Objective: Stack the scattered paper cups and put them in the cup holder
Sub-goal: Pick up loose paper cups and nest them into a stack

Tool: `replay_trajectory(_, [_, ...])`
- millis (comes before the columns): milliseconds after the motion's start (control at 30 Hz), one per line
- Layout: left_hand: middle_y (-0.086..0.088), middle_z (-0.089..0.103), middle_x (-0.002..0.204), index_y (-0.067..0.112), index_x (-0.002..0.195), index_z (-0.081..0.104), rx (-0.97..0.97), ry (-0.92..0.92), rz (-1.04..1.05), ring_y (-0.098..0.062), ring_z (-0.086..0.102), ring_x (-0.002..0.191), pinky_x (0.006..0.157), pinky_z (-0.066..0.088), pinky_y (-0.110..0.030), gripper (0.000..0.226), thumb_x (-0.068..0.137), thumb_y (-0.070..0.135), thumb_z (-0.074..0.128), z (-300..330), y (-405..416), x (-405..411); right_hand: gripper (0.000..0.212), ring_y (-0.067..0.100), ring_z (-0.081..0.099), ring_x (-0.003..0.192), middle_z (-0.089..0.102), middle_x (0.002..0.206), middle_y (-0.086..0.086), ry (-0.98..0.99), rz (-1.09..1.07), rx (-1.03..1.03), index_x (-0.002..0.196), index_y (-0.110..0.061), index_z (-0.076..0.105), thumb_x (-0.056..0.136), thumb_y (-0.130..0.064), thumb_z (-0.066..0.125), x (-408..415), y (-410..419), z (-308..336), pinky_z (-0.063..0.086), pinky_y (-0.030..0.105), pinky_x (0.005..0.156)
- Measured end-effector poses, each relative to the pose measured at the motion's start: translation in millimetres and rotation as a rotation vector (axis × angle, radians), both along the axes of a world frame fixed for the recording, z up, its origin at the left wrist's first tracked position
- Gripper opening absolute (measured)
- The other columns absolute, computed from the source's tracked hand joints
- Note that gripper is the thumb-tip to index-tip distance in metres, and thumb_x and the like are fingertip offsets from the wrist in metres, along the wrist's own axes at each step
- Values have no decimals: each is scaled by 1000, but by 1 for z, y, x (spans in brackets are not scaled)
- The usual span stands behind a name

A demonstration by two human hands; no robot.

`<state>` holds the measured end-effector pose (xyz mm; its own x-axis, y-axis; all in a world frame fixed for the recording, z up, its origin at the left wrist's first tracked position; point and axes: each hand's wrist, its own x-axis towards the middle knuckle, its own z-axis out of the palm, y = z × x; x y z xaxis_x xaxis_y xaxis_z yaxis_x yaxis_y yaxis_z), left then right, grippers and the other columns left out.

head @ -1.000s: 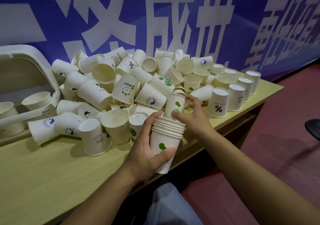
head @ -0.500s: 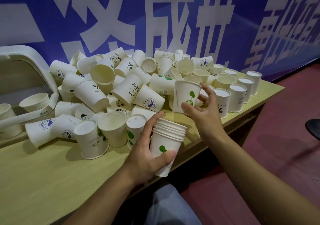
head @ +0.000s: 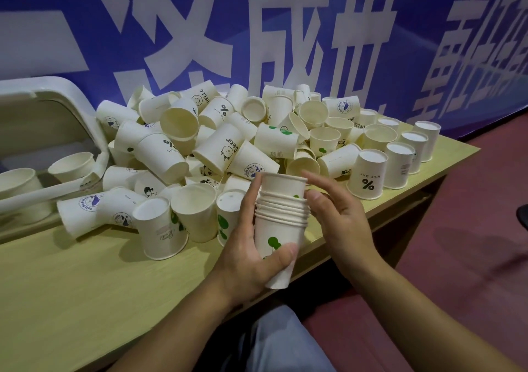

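My left hand [head: 251, 257] grips a nested stack of white paper cups [head: 278, 231] with a green leaf print, held upright just off the table's front edge. A newly added cup [head: 281, 184] stands a little high in the top of the stack. My right hand [head: 340, 223] is beside the stack on its right, fingers loosely extended and touching the rims. Behind the hands lies a big heap of scattered paper cups [head: 217, 148], some upright, some tipped over. A white plastic holder [head: 71, 97] stands at the far left with cups in it.
A row of upside-down cups [head: 398, 165] lines the table's right end. The wooden table [head: 85, 280] has bare surface at the front left. A blue banner with white characters [head: 257, 28] backs the table. Red floor [head: 471, 257] lies to the right.
My right hand lifted a green-print cup from the heap, carried it back and dropped it into the top of the stack. It has let go and now rests beside the rims.
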<state>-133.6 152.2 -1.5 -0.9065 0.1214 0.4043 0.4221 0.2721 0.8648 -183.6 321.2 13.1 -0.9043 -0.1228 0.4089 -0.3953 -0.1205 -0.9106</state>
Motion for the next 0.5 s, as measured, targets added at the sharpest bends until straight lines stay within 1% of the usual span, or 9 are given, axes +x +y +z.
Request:
replay_trajectory(67, [24, 50, 141, 57, 151, 12, 33, 22, 14, -9, 60, 123, 98, 52, -27, 102, 70, 45, 74, 6, -5, 0, 30, 15, 63, 114, 68, 118, -4, -7, 5, 21, 101, -31, 79, 81, -46, 64, -4, 0, 4, 55, 36, 94])
replay_trajectory(100, [23, 53, 137, 56, 149, 19, 41, 36, 26, -10, 61, 120, 95, 53, -26, 98, 70, 44, 75, 10, -8, 0, 28, 14, 64, 111, 69, 114, -5, -26, 28, 16, 92, -29, 80, 79, -47, 63, -7, 0, 9, 56, 34, 92])
replay_trajectory(167, [11, 58, 129, 53, 141, 30, 51, 60, 43, -15, 64, 111, 87, 54, -26, 87, 68, 42, 76, 17, -13, 3, 21, 12, 66, 102, 71, 105, -4, -31, 82, 53, 79, -26, 78, 83, -41, 64, -12, -3, 24, 57, 27, 86])
replay_trajectory(200, [5, 60, 126, 54, 136, 33, 57, 67, 53, -15, 65, 107, 83, 54, -25, 83, 67, 41, 76, 21, -15, 6, 17, 11, 67, 98, 73, 101, -5, -10, 85, 107, 80, -27, 77, 89, -34, 65, -17, -5, 30, 56, 25, 83])
replay_trajectory(267, [0, 60, 122, 54, 130, 36, 74, 80, 69, -15, 66, 101, 78, 53, -22, 77, 67, 39, 76, 27, -21, 12, 13, 8, 67, 93, 73, 97, -9, 60, 30, 290, 95, -31, 75, 94, -21, 66, -32, -13, 41, 55, 22, 82])
replay_trajectory(333, [1, 61, 122, 55, 129, 36, 78, 78, 91, -15, 67, 99, 76, 54, -23, 76, 66, 39, 76, 30, -27, 18, 27, 6, 64, 96, 68, 107, -15, 135, -37, 576, 116, -36, 68, 92, -26, 71, -53, -25, 45, 52, 26, 85])
replay_trajectory(400, [3, 62, 122, 55, 131, 35, 81, 71, 115, -16, 68, 101, 78, 55, -26, 79, 65, 40, 76, 29, -35, 24, 48, 9, 59, 104, 59, 120, -10, 195, -74, 832, 134, -39, 55, 90, -33, 72, -71, -40, 46, 51, 32, 88])
replay_trajectory(467, [2, 61, 125, 57, 133, 35, 72, 66, 131, -20, 67, 105, 82, 56, -30, 82, 65, 40, 77, 26, -42, 30, 59, 17, 56, 114, 54, 132, -3, 222, -77, 964, 142, -41, 45, 90, -36, 71, -83, -53, 46, 49, 36, 92])
replay_trajectory(500, [0, 60, 127, 57, 134, 34, 64, 64, 139, -21, 66, 106, 84, 57, -31, 83, 65, 40, 77, 24, -45, 32, 62, 20, 55, 116, 53, 134, -1, 231, -68, 1002, 145, -42, 41, 90, -37, 69, -88, -58, 47, 47, 36, 91])
